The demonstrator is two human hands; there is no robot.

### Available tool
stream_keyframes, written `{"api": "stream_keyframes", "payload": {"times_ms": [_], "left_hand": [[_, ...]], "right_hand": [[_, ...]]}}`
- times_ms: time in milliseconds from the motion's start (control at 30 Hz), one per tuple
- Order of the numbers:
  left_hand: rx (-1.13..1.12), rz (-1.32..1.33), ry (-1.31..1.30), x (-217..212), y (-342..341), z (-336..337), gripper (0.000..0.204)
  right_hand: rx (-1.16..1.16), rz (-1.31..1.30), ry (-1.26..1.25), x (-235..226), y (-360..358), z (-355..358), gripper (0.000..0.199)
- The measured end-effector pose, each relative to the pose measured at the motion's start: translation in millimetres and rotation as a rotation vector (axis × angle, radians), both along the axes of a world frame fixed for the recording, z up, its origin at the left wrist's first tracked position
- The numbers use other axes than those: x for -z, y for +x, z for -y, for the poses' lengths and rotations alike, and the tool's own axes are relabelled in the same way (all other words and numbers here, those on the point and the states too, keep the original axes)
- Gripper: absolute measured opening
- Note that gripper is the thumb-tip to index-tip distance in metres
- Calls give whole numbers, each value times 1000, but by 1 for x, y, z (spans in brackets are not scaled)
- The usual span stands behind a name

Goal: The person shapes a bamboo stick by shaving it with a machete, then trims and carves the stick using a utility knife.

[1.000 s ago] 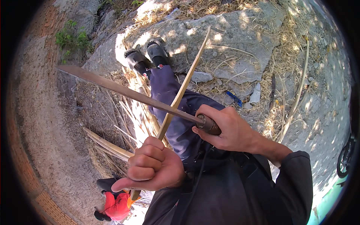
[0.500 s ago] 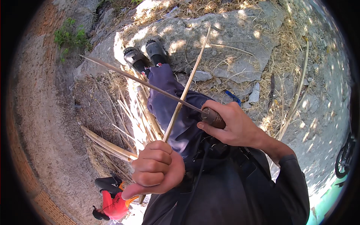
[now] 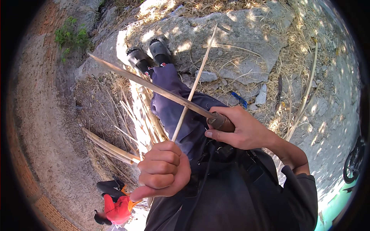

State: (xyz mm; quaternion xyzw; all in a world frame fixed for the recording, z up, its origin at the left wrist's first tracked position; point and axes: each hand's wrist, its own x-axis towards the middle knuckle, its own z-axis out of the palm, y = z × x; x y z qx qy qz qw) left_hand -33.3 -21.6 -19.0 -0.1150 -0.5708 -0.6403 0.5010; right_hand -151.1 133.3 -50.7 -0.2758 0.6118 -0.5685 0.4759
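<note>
My left hand [image 3: 165,169] is closed in a fist around the lower end of a long, thin, pale wooden strip [image 3: 199,75], possibly split bamboo or cane. The strip slants up and away to the right over my legs. In my right hand [image 3: 246,129] is the dark brown handle of a long-bladed knife, like a machete [image 3: 150,85]. Its blade points to the far left, its flat side showing, and crosses over the strip around mid-length. Whether blade and strip touch at the crossing, I cannot tell. My fist hides the strip's bottom end.
A bundle of pale split strips [image 3: 153,119] lies left of my legs, with thicker pieces [image 3: 110,146] nearby. My shoes [image 3: 158,48] rest at a large flat rock [image 3: 239,38]. A blue object [image 3: 239,99] lies beyond my right hand. Another person in red [image 3: 117,210] is at lower left.
The blade has turned from nearly edge-on to showing its flat side, and its tip has shifted slightly right. My right forearm has moved a little outward. Both grips stay the same.
</note>
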Motion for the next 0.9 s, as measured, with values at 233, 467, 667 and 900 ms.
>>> {"api": "stream_keyframes", "payload": {"times_ms": [233,467,667,900], "left_hand": [[13,-10,22,-6,-8,-3,78],[251,108,-162,-4,2,7,72],[621,153,-370,-11,-5,38,67],[688,333,-562,-14,3,23,54]], "right_hand": [[45,-84,-18,-5,-4,-1,29],[44,-231,-65,-1,-2,-5,27],[102,-323,-28,6,-5,-9,27],[145,-569,-46,51,7,-21,27]]}}
